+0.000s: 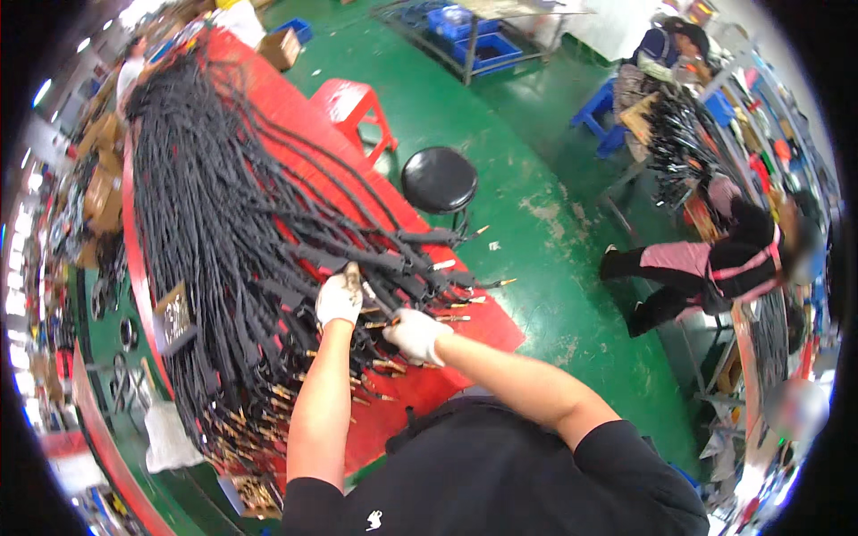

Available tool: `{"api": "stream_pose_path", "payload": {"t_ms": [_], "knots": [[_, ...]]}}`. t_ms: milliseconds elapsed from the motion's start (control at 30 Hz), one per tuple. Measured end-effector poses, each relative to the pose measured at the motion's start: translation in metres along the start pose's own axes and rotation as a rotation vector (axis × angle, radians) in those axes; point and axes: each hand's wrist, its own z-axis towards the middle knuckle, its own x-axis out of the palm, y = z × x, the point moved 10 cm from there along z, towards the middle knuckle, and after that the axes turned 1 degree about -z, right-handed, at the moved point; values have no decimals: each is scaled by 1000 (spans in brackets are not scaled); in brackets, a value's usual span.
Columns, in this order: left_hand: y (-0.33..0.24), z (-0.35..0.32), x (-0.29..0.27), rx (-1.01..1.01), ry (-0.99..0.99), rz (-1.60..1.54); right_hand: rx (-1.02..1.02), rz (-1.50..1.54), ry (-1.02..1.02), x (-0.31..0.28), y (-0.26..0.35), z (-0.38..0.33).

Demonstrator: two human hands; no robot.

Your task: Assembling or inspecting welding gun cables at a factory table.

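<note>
White gloves cover both of my hands, which are over the near end of a big pile of black cables (223, 232) on a red table. My left hand (340, 298) is closed, its darkened fingertips around a black cable end. Just to its right and nearer me, my right hand (416, 337) grips a black cable (382, 300) that runs between the two hands. Its tip is partly hidden by the fingers. Around them lie several more cable ends with brass-coloured connectors (456, 318), some poking past the table's right side.
The red table (483, 335) has a small box of metal parts (176, 322) on its left side. A black round stool (439, 180) and a red plastic stool (356, 112) stand right of it on the green floor. People (715, 268) are at benches on the right.
</note>
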Motion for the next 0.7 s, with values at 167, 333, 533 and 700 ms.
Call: {"api": "stream_pose_path", "payload": {"t_ms": [167,333,533,700], "knots": [[29,19,50,-361,153,-1156,-96,-336,-209,10,9,-8],[16,19,68,-633,308,-1523,-111,-389,-265,9,-2,0],[37,32,63,-658,148,-1831,-157,-471,-282,13,-5,-4],[47,60,51,-562,72,-1844,-198,-489,-320,11,13,-14]]}}
